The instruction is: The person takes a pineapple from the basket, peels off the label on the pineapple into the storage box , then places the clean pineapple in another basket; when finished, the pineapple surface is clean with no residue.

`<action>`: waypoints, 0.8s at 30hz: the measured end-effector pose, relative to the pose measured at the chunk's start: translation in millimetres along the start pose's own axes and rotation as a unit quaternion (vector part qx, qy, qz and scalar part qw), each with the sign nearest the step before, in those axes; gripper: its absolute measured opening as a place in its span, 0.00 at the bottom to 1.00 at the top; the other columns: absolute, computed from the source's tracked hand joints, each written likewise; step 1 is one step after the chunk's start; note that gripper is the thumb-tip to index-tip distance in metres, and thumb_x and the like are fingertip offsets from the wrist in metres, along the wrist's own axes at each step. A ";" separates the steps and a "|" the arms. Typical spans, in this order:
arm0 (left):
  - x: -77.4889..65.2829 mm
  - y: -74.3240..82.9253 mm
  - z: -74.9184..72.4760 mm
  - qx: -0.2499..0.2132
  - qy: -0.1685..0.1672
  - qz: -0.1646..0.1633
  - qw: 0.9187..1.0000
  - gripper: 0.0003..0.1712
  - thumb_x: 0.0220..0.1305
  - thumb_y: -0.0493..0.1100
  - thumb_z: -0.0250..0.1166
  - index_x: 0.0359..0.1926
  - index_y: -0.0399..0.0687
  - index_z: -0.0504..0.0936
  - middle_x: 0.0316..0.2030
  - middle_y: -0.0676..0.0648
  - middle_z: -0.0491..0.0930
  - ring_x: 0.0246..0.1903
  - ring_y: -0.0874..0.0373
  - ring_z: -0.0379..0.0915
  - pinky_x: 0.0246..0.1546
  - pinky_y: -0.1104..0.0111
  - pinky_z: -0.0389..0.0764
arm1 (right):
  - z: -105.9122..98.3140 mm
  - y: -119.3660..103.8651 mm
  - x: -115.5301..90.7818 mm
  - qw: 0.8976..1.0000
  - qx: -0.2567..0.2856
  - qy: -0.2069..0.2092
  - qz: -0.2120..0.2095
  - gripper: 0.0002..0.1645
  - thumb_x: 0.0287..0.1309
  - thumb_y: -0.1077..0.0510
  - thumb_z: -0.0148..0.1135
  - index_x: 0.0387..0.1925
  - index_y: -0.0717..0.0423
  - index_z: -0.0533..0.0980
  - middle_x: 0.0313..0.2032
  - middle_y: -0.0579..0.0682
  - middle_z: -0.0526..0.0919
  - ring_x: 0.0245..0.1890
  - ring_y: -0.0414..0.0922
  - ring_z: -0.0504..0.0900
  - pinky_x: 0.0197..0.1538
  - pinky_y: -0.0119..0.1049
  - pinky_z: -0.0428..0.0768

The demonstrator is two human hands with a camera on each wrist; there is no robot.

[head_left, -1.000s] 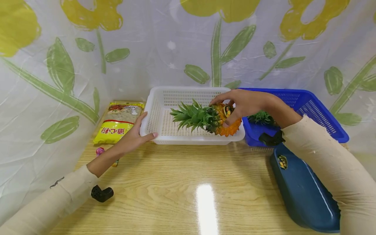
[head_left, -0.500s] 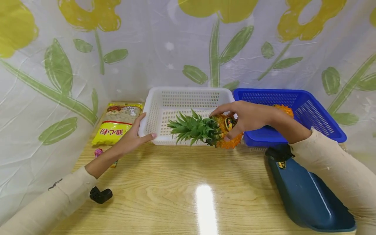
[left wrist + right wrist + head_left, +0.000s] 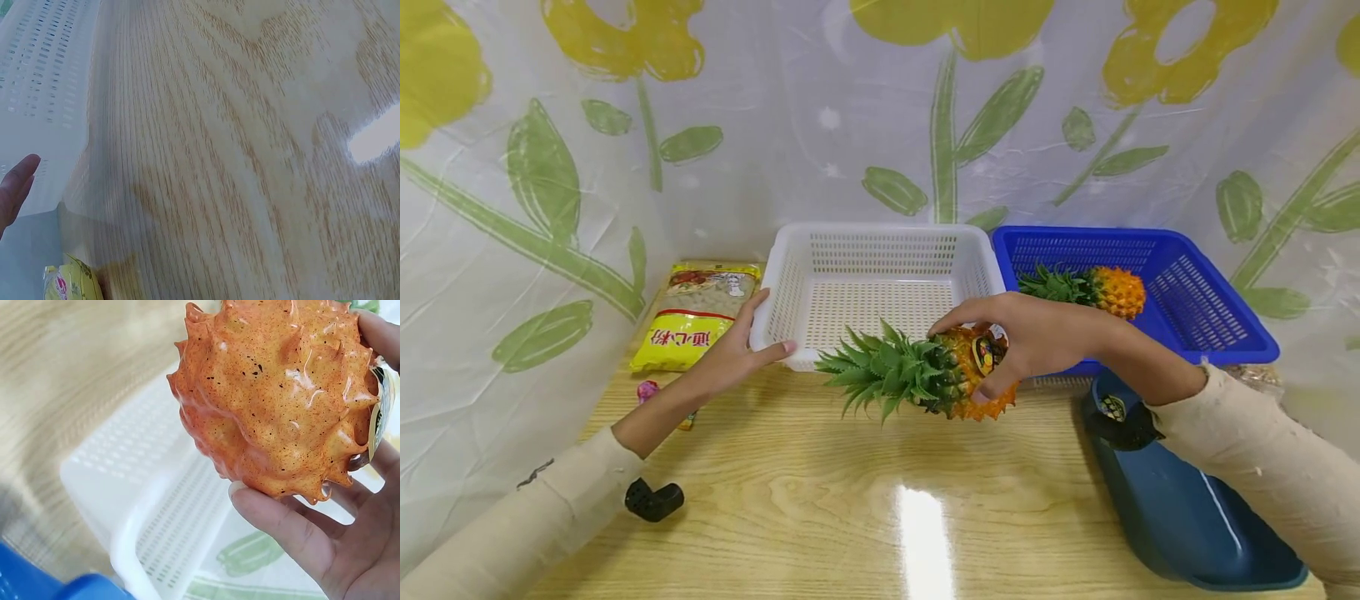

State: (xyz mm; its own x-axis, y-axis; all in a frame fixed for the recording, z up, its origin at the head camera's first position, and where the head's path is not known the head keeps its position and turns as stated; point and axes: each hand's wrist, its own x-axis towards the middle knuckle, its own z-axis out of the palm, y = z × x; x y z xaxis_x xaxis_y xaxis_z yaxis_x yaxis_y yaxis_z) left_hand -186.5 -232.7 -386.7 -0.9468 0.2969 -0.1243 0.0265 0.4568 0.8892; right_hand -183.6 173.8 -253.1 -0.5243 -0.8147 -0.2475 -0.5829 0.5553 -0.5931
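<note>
My right hand (image 3: 1026,342) holds a pineapple (image 3: 958,375) around its orange body, thumb on the near side and fingers over the far side. Its green crown points left, and it hangs over the table just in front of the white basket (image 3: 880,229). The right wrist view shows the spiky orange bottom of this pineapple (image 3: 275,400) close up, with a label at its side. At the white basket's front-left corner, my left hand (image 3: 737,346) grips the rim, the thumb on the front edge and the fingers along the left side.
A blue basket (image 3: 1225,325) at right holds another pineapple (image 3: 1116,292). In front of it lies a dark teal container (image 3: 1195,517), partly behind my right sleeve. A yellow pasta bag (image 3: 688,321) stands left of the white basket, with a small pink-topped packet (image 3: 647,390) nearby.
My right hand has brought the pineapple out of the white basket, toward me over its front rim. The pineapple in the blue basket has come into fuller view. My left hand stays at the corner.
</note>
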 end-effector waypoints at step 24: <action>0.7 -1.7 0.3 -0.014 -0.003 0.012 1.000 0.59 0.70 0.55 0.63 0.80 0.58 0.26 0.73 0.33 0.55 0.71 0.35 0.60 0.67 0.39 0.63 | 61.6 -14.4 -3.5 1.000 0.005 0.006 -0.016 0.46 0.48 0.45 0.78 0.69 0.44 0.71 0.61 0.41 0.76 0.54 0.40 0.76 0.53 0.40 0.78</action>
State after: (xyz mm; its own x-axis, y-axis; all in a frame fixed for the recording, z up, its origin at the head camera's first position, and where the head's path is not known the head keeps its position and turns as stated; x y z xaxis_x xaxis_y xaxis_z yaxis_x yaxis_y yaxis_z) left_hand -187.1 -233.0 -388.4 -0.9443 0.3120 -0.1051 0.0397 0.4250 0.9043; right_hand -135.1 158.4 -290.9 -0.5129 -0.8301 -0.2186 -0.5941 0.5271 -0.6076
